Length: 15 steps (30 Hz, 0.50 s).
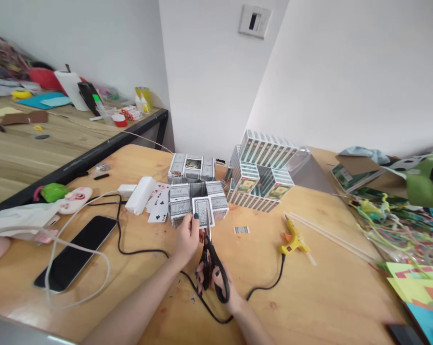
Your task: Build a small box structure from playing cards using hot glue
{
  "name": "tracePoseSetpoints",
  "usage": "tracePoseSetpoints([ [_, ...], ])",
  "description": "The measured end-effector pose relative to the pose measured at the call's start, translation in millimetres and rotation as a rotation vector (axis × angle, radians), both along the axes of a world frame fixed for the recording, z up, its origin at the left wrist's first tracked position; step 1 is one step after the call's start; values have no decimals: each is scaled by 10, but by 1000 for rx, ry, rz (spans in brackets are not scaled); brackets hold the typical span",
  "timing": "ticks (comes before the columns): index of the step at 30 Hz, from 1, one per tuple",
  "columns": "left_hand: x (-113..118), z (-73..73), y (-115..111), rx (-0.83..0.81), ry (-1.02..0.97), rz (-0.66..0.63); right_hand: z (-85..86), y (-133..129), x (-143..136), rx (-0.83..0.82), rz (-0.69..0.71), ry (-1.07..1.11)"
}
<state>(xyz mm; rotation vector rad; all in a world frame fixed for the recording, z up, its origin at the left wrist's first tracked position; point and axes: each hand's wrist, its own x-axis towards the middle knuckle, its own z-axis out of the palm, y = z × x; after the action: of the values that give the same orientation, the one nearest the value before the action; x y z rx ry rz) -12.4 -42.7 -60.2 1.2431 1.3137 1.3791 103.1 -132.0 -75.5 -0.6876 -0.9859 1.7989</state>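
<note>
Pale wooden table, and just beyond the grip, a nearer card-covered block and a farther one already stand assembled! Left hand pinches a patterned card; right hand is wrapped round scissors, blades at its lower edge, any cut hard to tell. Loose cards left of the grip look whole, apparently unused; a small patterned piece lies right.

Right of right hand, passable tabletop lane ran out to glue gun, though black cable looped by the wrist; card blocks stood in the way ahead of left hand; left of it, phone and white cable obstructed
</note>
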Motion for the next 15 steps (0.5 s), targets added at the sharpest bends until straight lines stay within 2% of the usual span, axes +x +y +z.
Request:
tracePoseSetpoints([
  [8, -3, 66, 5, -9, 66, 35, -4, -8, -4, -6, 3, -12],
  [15, -2, 165, -21, 17, 99, 19, 190, -6, 6, 14, -11, -99],
])
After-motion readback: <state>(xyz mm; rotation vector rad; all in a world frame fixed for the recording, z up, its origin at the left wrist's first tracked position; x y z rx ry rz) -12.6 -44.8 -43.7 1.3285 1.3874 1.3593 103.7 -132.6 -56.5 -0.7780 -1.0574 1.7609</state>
